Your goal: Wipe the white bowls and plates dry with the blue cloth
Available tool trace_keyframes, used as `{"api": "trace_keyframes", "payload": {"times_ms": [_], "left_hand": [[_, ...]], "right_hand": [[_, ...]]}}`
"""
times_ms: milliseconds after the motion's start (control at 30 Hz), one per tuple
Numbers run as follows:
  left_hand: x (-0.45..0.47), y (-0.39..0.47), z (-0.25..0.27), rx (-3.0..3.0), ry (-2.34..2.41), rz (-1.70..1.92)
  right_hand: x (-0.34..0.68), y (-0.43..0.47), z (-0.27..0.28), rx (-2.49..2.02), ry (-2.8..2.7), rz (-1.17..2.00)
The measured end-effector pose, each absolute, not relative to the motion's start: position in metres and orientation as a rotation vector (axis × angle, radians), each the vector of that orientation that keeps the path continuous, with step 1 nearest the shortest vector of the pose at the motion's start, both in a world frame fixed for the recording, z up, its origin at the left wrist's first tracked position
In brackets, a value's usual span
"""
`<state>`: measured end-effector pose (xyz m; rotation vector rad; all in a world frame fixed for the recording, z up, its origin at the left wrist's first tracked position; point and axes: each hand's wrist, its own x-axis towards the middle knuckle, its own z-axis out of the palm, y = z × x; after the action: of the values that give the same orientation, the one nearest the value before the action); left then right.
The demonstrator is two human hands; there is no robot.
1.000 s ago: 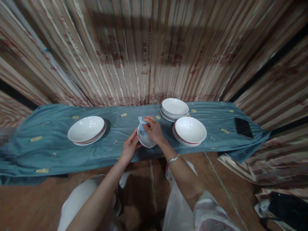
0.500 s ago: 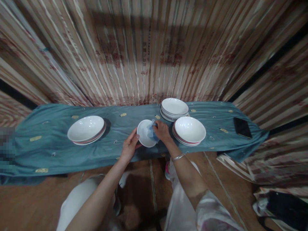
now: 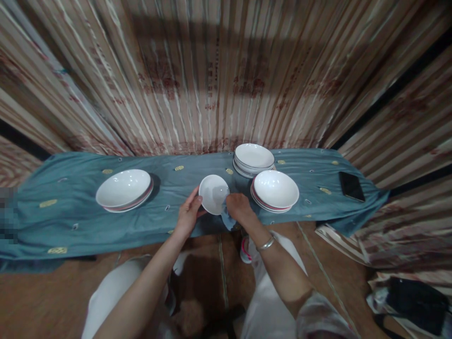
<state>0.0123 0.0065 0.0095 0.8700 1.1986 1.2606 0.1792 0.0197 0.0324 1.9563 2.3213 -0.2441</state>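
Note:
A small white bowl [image 3: 213,193] is tilted toward me above the front part of the table. My left hand [image 3: 189,212] grips its left rim, thumb at the edge and fingers behind. Closed around a blue cloth [image 3: 228,220], my right hand [image 3: 240,207] presses it against the bowl's right rim. Part of the cloth hangs below that hand. Just right of it stands a stack of white bowls [image 3: 276,189] with some reddish rims. Behind that stack is a pile of white plates [image 3: 254,156] with dark rims.
At the left, another stack of white bowls [image 3: 124,189] sits on the blue-green tablecloth [image 3: 81,197]. A black phone or tablet [image 3: 351,186] lies near the right end. Striped curtains [image 3: 197,84] hang behind the table. A black bag [image 3: 416,301] lies at lower right.
My right hand has moved the blue cloth from inside the bowl down to its right rim, leaving the bowl's inside more visible. My left hand keeps its hold.

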Motion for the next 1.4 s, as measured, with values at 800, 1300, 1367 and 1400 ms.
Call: {"api": "trace_keyframes", "payload": {"times_ms": [800, 1300, 1367, 1400], "left_hand": [[0.012, 0.008, 0.004, 0.931, 1.246, 1.301], [0.008, 0.007, 0.006, 0.797, 1.173, 1.292], [0.007, 0.007, 0.004, 0.773, 1.157, 1.294], [0.007, 0.008, 0.004, 0.761, 1.150, 1.294]], "right_hand": [[0.149, 0.022, 0.035, 1.899, 2.867, -1.014], [0.131, 0.043, 0.020, 2.183, 2.795, -1.354], [0.135, 0.043, 0.019, 2.049, 2.810, -1.391], [0.138, 0.043, 0.019, 1.983, 2.820, -1.408]]}}
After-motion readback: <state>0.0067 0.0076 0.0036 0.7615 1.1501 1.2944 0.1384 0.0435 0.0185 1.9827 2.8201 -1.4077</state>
